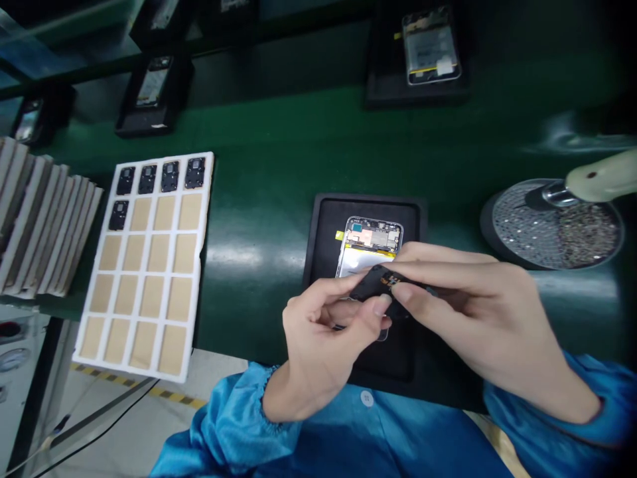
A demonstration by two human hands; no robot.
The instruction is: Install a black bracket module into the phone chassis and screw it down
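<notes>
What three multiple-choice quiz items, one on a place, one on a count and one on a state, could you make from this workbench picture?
1. Where does the white foam tray lie?
A. left of the opened phone
B. right of it
C. on top of it

2. How many small black parts sit in the tray?
A. two
B. five
C. twenty

3. What are the left hand and right hand doing?
A. resting flat
B. both pinching one small black piece
C. holding nothing

Answers: 1 A, the tray is on the belt's left part. 2 B, four in the top row, one below. 3 B, fingertips of both hands meet on it above the phone.
</notes>
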